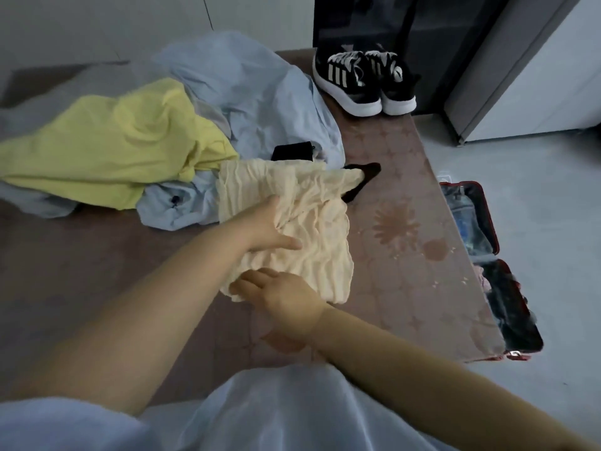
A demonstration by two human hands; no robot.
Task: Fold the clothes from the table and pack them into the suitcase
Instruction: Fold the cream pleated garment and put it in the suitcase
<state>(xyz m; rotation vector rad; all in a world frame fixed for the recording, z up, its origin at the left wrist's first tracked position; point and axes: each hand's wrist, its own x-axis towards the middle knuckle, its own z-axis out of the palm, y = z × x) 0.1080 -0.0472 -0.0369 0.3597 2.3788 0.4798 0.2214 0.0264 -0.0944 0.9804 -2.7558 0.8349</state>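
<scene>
Left hand [270, 227] lies on top of the cream crinkled garment [292, 222], fingers bunched into the cloth at its middle. Right hand [286, 297] grips the near edge of the same garment, fingers curled under the hem. Garment rests on the worktop [406, 255], partly gathered, one sleeve-like end trailing far-right over a dark item [361, 180].

Left and far of it: a loose heap with a yellow garment [113, 151] over pale blue clothing [253, 92], none of it folded. Black-and-white sneakers [364, 83] stand at the far end of the worktop. Suitcase [487, 255] lies open on the floor just beside the worktop's right edge; some contents inside, not identifiable.

Judgement: step in hand is folding the cream piece, early in the task given the unfolded heap. Next move likely calls for bringing the near edge over while the left hand pins the middle, then flattening before carrying it right to the suitcase.
</scene>
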